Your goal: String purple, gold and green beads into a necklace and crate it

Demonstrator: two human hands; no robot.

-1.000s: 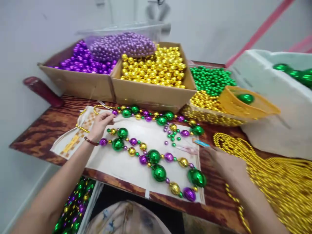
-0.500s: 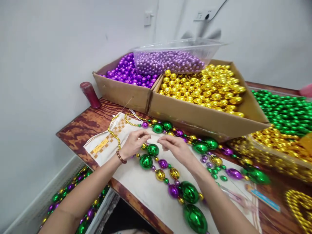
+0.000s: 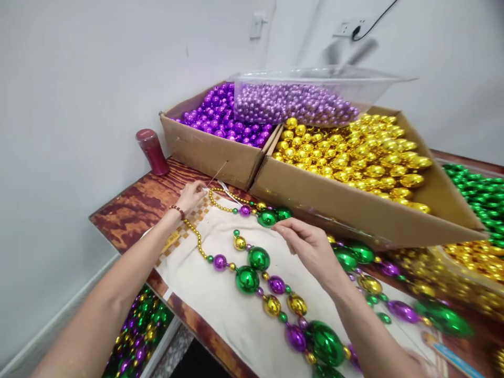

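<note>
My left hand (image 3: 192,196) reaches to the far left part of the white cloth (image 3: 214,231), fingers drawn together where a thin line (image 3: 217,173) rises toward the cardboard box. What its fingertips hold is hidden. Under that hand runs a string of small gold beads (image 3: 199,244), leading into a strand of larger green (image 3: 247,279), purple (image 3: 276,284) and gold beads (image 3: 271,305). My right hand (image 3: 309,244) is pinched closed above the cloth, close to the green beads (image 3: 268,217) of the strand's far side; anything between its fingertips is too small to make out.
Cardboard boxes of purple beads (image 3: 212,113) and gold beads (image 3: 346,152) stand behind the cloth, a clear tub (image 3: 291,100) resting across them. A dark red bottle (image 3: 153,152) stands at left. Green beads (image 3: 478,199) lie at right. A basket of bead strands (image 3: 137,336) sits below the table edge.
My left hand has moved away from my right, left and toward the far end of the gold bead string. My right hand stays pinched. The view has shifted slightly.
</note>
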